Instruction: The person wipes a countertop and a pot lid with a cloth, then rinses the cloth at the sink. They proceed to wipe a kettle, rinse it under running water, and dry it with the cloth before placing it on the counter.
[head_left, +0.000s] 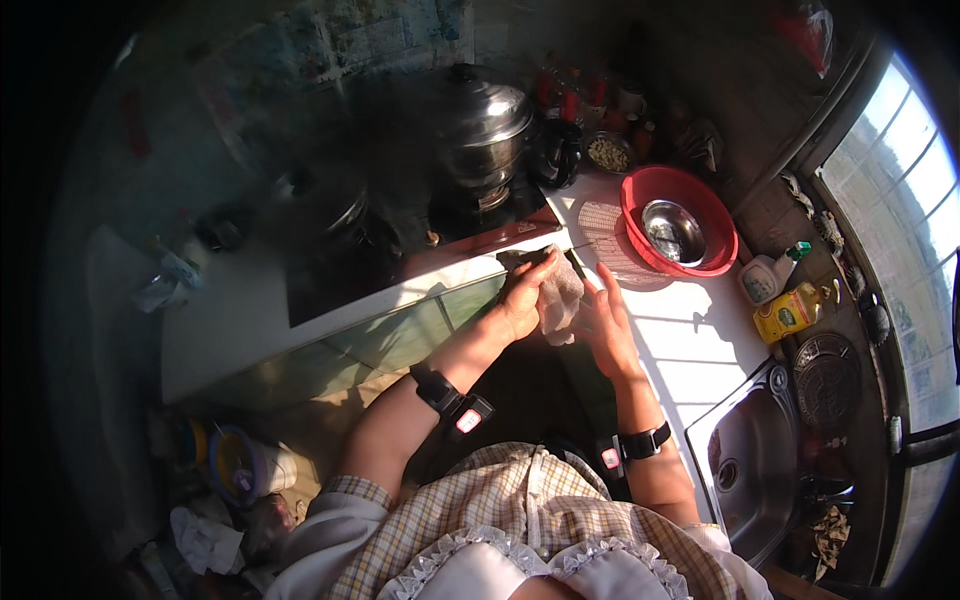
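My left hand (523, 298) grips a crumpled, pale pinkish-brown cloth (559, 294) in front of the counter's edge. Just right of the cloth is my right hand (609, 330), its fingers spread and raised; part of its thumb side lies near the cloth, and whether it touches cannot be told. Both hands are between the gas stove (480, 238) and the white countertop (675, 330).
A red plastic basin (634, 240) with a metal bowl (673, 231) inside stands at the counter's back right. A steamer pot (484, 127) sits on the stove. A spray bottle (765, 279), a yellow bottle (786, 313) and a steel sink (757, 457) are at right.
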